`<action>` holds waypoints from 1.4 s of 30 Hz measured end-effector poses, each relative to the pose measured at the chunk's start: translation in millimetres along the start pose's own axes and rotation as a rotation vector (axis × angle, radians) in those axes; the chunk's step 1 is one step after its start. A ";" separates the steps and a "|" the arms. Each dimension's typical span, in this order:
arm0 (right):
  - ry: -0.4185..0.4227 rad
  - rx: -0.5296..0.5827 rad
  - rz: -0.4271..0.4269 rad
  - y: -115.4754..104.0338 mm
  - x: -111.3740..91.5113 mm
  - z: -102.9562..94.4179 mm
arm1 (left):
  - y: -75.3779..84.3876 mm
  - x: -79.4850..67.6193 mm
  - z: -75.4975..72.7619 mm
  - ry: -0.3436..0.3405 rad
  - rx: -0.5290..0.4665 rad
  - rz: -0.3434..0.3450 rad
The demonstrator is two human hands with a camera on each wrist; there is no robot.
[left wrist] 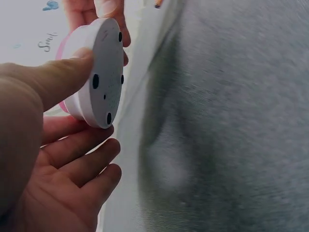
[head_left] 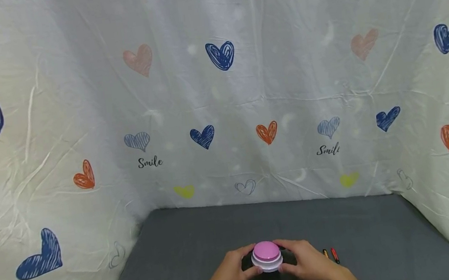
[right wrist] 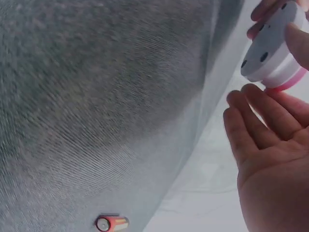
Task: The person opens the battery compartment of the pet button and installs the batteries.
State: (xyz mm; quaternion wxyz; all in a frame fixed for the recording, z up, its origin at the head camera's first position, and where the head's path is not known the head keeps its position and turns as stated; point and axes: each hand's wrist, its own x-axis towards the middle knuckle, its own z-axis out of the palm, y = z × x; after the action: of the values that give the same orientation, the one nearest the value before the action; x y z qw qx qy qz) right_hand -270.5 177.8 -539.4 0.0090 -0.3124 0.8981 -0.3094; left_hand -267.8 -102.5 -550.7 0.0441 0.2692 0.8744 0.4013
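A round white push button with a pink domed top point(head_left: 266, 252) is held up off the grey table between both hands, dome upward. My left hand point(head_left: 228, 274) grips its left side between thumb and fingers. On the opposite side, my right hand point(head_left: 312, 263) pinches the rim the same way. The left wrist view shows the button's flat white underside point(left wrist: 107, 72), with several dark round spots around it. In the right wrist view, the lower fingers point(right wrist: 246, 125) extend beside the button without wrapping it.
Two small batteries, one red point(head_left: 334, 255) and one yellowish point(head_left: 325, 253), lie on the grey cloth-covered table point(head_left: 218, 229) by my right hand. A white curtain printed with hearts point(head_left: 218, 89) encloses the back and sides.
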 end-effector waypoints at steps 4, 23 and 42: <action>0.033 0.053 -0.006 -3.4 -0.2 -3.9 | 4.2 -0.7 -5.6 0.020 -0.061 -0.001; 0.316 0.329 0.026 -22.0 2.0 -9.5 | 14.8 6.1 -6.9 0.196 -0.499 -0.037; 0.433 0.286 -0.006 -26.8 6.4 -9.0 | 25.8 10.1 -8.7 0.350 -0.588 -0.113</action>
State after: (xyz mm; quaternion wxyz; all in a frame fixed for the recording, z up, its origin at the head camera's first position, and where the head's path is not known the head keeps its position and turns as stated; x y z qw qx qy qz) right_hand -262.6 162.6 -515.9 -0.1404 -0.2367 0.8253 -0.4930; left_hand -267.8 -89.5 -524.7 -0.0087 0.1232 0.7294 0.6729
